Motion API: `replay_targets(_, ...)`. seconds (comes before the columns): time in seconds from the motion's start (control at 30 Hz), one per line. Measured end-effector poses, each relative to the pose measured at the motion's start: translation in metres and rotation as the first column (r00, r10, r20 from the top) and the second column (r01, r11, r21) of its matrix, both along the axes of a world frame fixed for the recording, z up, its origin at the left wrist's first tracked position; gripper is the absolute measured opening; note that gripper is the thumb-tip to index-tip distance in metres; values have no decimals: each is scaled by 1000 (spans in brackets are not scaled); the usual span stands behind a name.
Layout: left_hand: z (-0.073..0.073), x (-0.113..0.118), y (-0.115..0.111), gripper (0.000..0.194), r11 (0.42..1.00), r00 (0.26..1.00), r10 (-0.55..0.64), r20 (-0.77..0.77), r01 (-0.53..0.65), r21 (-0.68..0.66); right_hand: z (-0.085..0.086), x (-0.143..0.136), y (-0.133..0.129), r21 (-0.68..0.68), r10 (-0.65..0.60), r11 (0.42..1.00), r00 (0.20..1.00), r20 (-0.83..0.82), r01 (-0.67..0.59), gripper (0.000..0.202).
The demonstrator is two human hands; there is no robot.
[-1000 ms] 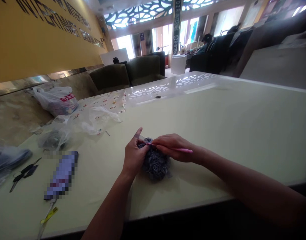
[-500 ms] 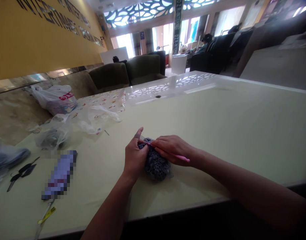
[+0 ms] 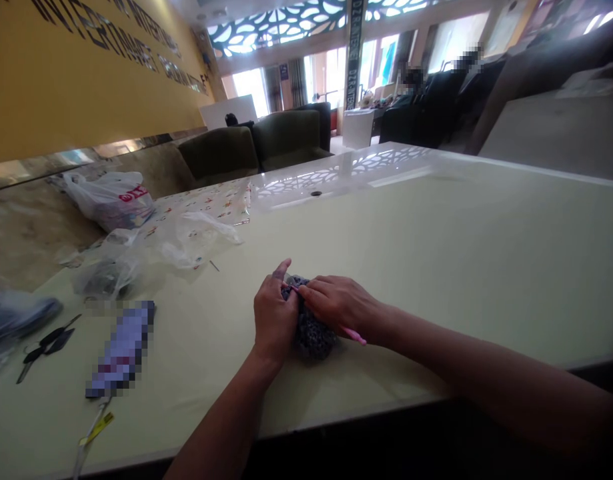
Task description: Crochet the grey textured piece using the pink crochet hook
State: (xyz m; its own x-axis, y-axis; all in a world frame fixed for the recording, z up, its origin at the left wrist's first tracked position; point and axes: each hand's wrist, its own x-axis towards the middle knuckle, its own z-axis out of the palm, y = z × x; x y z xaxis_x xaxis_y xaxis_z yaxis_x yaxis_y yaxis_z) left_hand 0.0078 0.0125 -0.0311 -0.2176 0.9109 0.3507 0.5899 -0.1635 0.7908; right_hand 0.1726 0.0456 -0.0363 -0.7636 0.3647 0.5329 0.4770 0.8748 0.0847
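Note:
A dark grey crocheted piece (image 3: 316, 339) hangs between my hands, just over the pale table near its front edge. My left hand (image 3: 276, 313) pinches its upper left edge between thumb and fingers, with the index finger raised and a strand of yarn by it. A pink crochet hook (image 3: 355, 335) is gripped in my right hand (image 3: 336, 303); its handle sticks out below the palm and its tip meets the work beside my left thumb. The stitches at the tip are too small to make out.
On the pale table (image 3: 436, 267), keys (image 3: 49, 343), a pixelated object (image 3: 123, 350) with a white cable, and clear plastic bags (image 3: 109, 273) lie left. A filled carrier bag (image 3: 119, 200) stands by the wall. Dark green chairs (image 3: 286, 137) and people are beyond.
My right hand has turned slightly, so the hook's handle end now sits lower and further left. My left hand has shifted a little right, and the right hand covers more of the crocheted piece.

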Motion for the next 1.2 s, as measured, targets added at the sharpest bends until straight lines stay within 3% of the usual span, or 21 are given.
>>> replay_targets(0.17,1,-1,1,58,1000,991,-1,135,3,-10,-7,-7,-3,154,22,988,987,-157,3,18)
replay_targets(0.3,6,0,1,66,998,960,-49,275,57,-19,-5,-4,-2,46,42,998,957,-286,-30,17)
replay_targets(0.43,11,-1,1,71,996,951,-84,299,92,-15,-4,0,2,-50,80,993,937,-341,-103,18)
replay_targets(0.57,14,-3,1,75,995,927,-70,367,91,-40,-3,0,-1,2,47,999,952,-303,-48,18)
replay_targets(0.67,15,-3,2,70,986,831,-87,549,150,-71,-2,-2,-6,82,0,996,957,-289,25,17)
replay_targets(0.73,15,-4,3,59,969,730,-104,675,227,-95,-1,-2,-7,71,24,997,944,-329,0,17)
replay_targets(0.8,15,-6,3,48,950,685,-104,722,282,-131,-1,0,-7,26,65,998,923,-379,-60,18)
replay_targets(0.97,19,-11,3,25,952,768,-144,625,281,-126,6,8,0,-170,116,963,890,-441,-209,20)
replay_targets(1.1,20,-11,1,39,961,799,-170,577,265,-84,13,14,3,-273,131,923,891,-436,-269,20)
replay_targets(1.2,18,-10,1,37,972,838,-178,516,232,-43,16,16,3,-298,154,907,894,-421,-297,21)
